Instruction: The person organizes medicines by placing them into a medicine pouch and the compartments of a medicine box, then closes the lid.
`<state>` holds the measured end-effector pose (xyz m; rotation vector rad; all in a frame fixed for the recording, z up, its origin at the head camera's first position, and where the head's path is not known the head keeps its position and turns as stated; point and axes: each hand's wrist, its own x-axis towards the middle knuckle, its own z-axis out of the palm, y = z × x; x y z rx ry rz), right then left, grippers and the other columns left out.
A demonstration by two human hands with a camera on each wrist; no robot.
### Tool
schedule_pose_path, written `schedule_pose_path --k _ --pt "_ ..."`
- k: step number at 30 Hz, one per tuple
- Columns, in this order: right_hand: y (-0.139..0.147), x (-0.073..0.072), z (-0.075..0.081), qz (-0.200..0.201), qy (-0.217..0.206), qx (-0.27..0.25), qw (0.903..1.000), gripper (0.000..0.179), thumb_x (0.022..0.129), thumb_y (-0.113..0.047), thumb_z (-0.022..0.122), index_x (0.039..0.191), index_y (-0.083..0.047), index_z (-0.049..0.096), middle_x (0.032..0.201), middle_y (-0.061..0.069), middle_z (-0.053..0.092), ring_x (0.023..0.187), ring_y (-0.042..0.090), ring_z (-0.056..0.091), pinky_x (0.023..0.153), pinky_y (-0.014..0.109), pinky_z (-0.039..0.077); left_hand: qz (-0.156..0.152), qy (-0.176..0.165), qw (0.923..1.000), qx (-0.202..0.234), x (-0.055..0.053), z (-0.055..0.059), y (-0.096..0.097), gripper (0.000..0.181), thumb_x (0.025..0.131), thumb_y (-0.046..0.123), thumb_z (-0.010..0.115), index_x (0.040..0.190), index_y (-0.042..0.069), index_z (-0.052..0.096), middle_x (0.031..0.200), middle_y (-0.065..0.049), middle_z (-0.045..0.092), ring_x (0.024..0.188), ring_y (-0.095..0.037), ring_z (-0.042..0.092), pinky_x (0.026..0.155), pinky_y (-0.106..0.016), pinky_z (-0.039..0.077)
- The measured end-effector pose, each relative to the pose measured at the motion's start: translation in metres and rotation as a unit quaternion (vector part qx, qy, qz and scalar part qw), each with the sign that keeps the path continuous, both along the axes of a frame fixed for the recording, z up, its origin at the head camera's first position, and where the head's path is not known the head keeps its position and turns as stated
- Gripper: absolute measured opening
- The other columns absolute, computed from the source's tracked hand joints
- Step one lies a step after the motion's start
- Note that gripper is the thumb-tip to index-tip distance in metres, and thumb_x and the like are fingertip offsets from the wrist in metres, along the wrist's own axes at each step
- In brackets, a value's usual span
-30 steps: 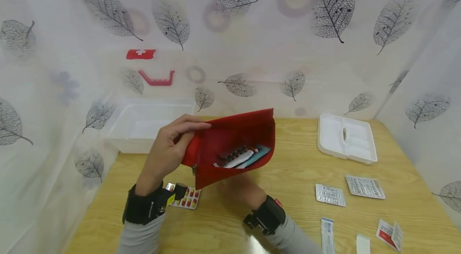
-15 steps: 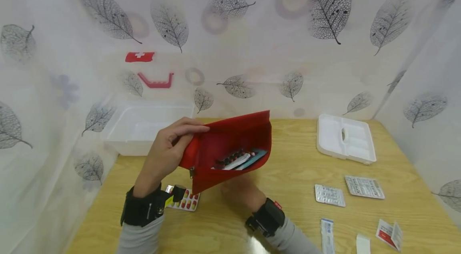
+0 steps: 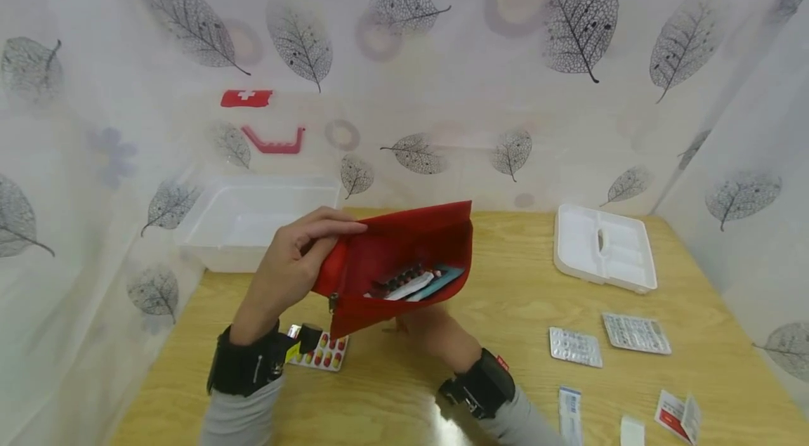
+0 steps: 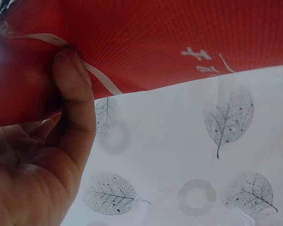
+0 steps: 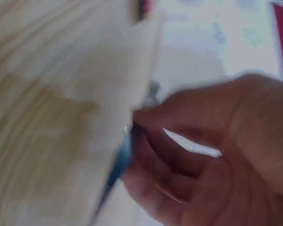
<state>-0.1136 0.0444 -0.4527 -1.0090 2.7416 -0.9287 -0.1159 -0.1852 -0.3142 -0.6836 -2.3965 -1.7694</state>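
My left grip [image 3: 293, 256] curls round the left end of a red pouch [image 3: 363, 312], held gaping above the tabletop [image 3: 518, 319]. Below it, my right grip [image 3: 439, 337] pinches a thin, blurred item [image 5: 120, 162]. Room separates the pouch from a white tray [image 3: 576, 244] near the far right corner.

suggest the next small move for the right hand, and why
Probably lift the thin bluish item pinched in the right hand toward the red pouch: the left hand holds it with its mouth open, packets lie inside, and the right hand shows below it in the head view.
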Motion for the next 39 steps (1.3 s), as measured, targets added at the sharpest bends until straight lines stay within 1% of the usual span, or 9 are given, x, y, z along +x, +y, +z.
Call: schedule_pose_path --k 4,8,12,15,20,23,26,30,39 --pt "0.014 0.017 0.04 0.118 -0.103 0.054 0.9862 0.01 0.096 -0.007 0.067 0.095 -0.015 0.072 0.081 -0.012 0.056 0.071 0.0 0.047 0.067 0.016 0.043 -0.002 -0.005 1.0 -0.002 -0.002 -0.001 0.001 0.03 0.105 0.005 0.051 0.121 0.013 0.074 0.125 -0.001 0.064 0.114 -0.025 0.062 0.081 -0.036 0.061" --pt "0.03 0.034 0.081 0.185 -0.101 0.039 0.9767 0.015 0.093 -0.009 0.069 0.097 -0.021 0.076 0.084 -0.017 0.06 0.073 -0.005 0.052 0.068 0.012 0.046 -0.008 -0.007 0.9998 -0.017 -0.004 -0.002 0.002 0.03 0.105 0.006 0.05 0.12 0.015 0.074 0.123 0.0 0.065 0.111 -0.025 0.063 0.08 -0.036 0.061" --pt "0.043 0.048 0.112 0.188 -0.057 -0.024 0.9802 0.016 0.096 -0.012 0.069 0.104 -0.023 0.077 0.096 -0.016 0.064 0.085 -0.007 0.057 0.078 0.011 0.049 -0.026 -0.003 0.999 -0.036 -0.006 -0.005 0.001 0.031 0.105 0.005 0.05 0.121 0.016 0.074 0.122 0.001 0.065 0.11 -0.024 0.063 0.079 -0.036 0.061" --pt "0.051 0.054 0.125 0.156 0.021 -0.091 0.9833 0.016 0.095 -0.012 0.071 0.106 -0.023 0.076 0.099 -0.013 0.064 0.087 -0.004 0.058 0.078 0.012 0.049 -0.044 -0.001 0.9982 -0.04 -0.005 -0.008 0.0 0.032 0.105 0.003 0.049 0.121 0.014 0.074 0.123 0.0 0.065 0.11 -0.025 0.063 0.079 -0.036 0.061" --pt "0.06 0.05 0.132 0.035 0.142 -0.185 0.9718 0.028 0.087 0.001 0.077 0.108 -0.018 0.077 0.101 -0.008 0.065 0.087 0.004 0.062 0.073 0.012 0.05 -0.069 -0.002 0.9969 -0.038 -0.005 -0.01 0.0 0.033 0.105 0.0 0.047 0.12 0.012 0.074 0.123 -0.002 0.065 0.112 -0.026 0.061 0.08 -0.037 0.061" --pt "0.062 0.044 0.132 -0.006 0.19 -0.175 0.9662 0.033 0.084 0.006 0.077 0.11 -0.015 0.078 0.104 -0.004 0.064 0.084 0.007 0.062 0.068 0.013 0.049 -0.075 0.002 0.9963 -0.04 -0.006 -0.009 0.003 0.034 0.105 0.0 0.047 0.12 0.013 0.074 0.123 -0.001 0.066 0.112 -0.025 0.061 0.082 -0.037 0.061" --pt "0.057 0.037 0.127 -0.013 0.224 -0.138 0.9647 0.032 0.083 0.005 0.079 0.11 -0.013 0.078 0.104 -0.002 0.063 0.079 0.007 0.06 0.064 0.014 0.048 -0.078 0.007 0.9961 -0.041 -0.007 -0.008 0.004 0.034 0.104 0.0 0.047 0.12 0.013 0.074 0.123 -0.001 0.066 0.112 -0.024 0.061 0.083 -0.037 0.06" --pt "0.043 0.028 0.12 -0.02 0.227 -0.103 0.9682 0.026 0.083 -0.001 0.081 0.106 -0.012 0.08 0.1 -0.003 0.062 0.08 0.006 0.06 0.067 0.015 0.051 -0.088 0.006 0.9955 -0.033 -0.006 -0.008 0.004 0.033 0.105 -0.001 0.046 0.12 0.01 0.073 0.123 -0.004 0.066 0.111 -0.027 0.062 0.082 -0.037 0.061" --pt "0.021 0.015 0.106 -0.009 0.18 -0.099 0.9787 0.022 0.088 -0.001 0.076 0.108 -0.009 0.078 0.101 -0.002 0.064 0.091 0.008 0.064 0.076 0.018 0.055 -0.077 0.005 0.9957 -0.052 -0.005 -0.007 0.002 0.031 0.104 0.001 0.049 0.117 0.014 0.075 0.123 0.001 0.066 0.111 -0.021 0.063 0.085 -0.037 0.06"
